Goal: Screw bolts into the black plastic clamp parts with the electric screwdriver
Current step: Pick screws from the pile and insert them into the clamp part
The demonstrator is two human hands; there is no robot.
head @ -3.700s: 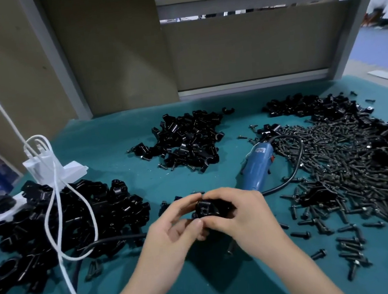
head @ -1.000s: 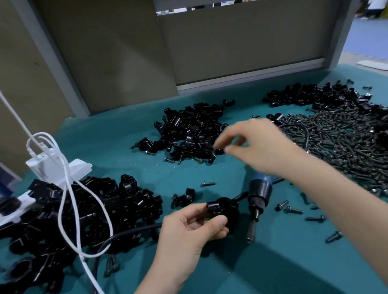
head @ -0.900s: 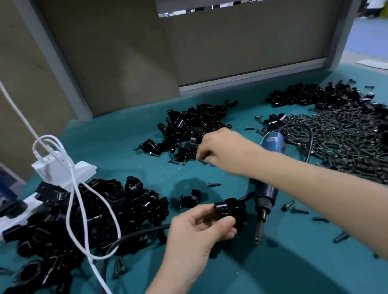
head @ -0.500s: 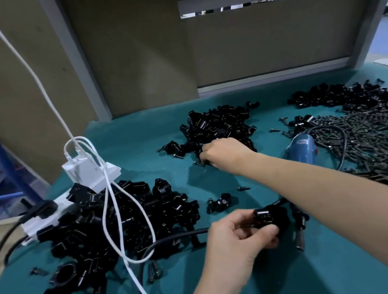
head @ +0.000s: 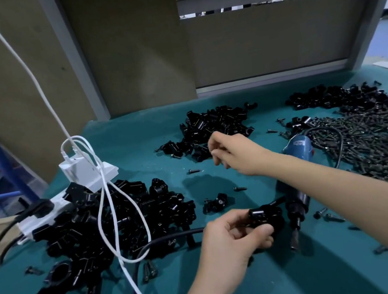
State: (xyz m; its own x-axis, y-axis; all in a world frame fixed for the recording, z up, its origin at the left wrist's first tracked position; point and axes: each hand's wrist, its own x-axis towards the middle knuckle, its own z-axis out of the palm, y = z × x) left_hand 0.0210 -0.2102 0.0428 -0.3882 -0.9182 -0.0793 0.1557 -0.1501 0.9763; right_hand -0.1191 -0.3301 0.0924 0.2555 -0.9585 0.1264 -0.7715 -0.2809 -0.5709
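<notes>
Black plastic clamp part (head: 266,217) sits gripped in the left hand (head: 229,239), thumb and curled fingers wrapped round it, low over the near middle of the green tabletop (head: 137,142). The right hand (head: 235,153) reaches forward and leftward, forearm stretched over the electric screwdriver (head: 298,150), which lies on the tabletop with its bit toward the viewer. The hand's fingers curl downward at the near edge of a pile of clamp parts (head: 215,126); whether they pinch anything cannot be told. A heap of bolts (head: 376,144) spreads at right.
</notes>
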